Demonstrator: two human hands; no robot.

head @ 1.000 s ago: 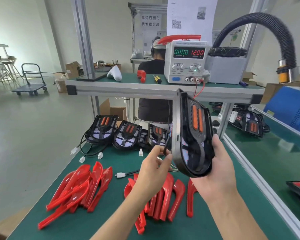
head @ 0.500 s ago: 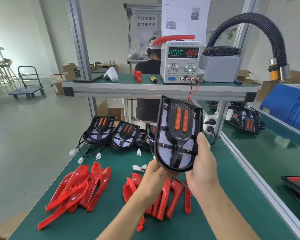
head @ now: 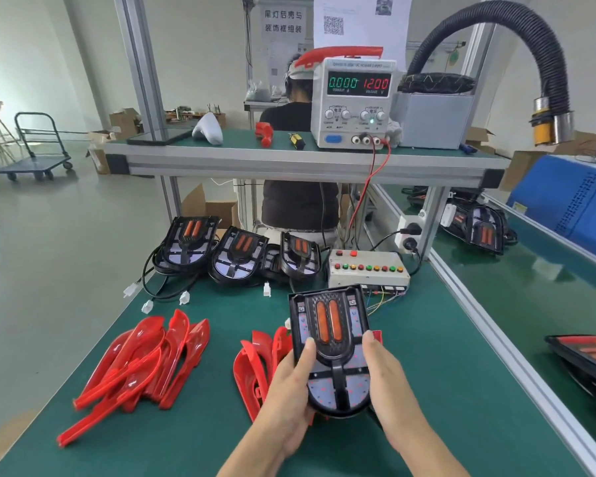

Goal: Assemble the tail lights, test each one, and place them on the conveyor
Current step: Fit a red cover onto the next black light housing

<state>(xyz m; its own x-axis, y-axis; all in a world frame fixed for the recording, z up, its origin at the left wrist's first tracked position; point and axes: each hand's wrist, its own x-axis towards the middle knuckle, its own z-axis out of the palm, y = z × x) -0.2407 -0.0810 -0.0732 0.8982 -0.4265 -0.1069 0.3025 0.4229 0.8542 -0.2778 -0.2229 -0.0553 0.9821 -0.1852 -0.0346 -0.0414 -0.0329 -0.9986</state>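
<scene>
Black plastic forms the tail light housing, which is gripped low over the green bench by both hands: the left hand is curled round its left edge, the right hand round its right. Red lens covers lie just beside it, partly under it. More housings are lined up behind, near a button box.
</scene>
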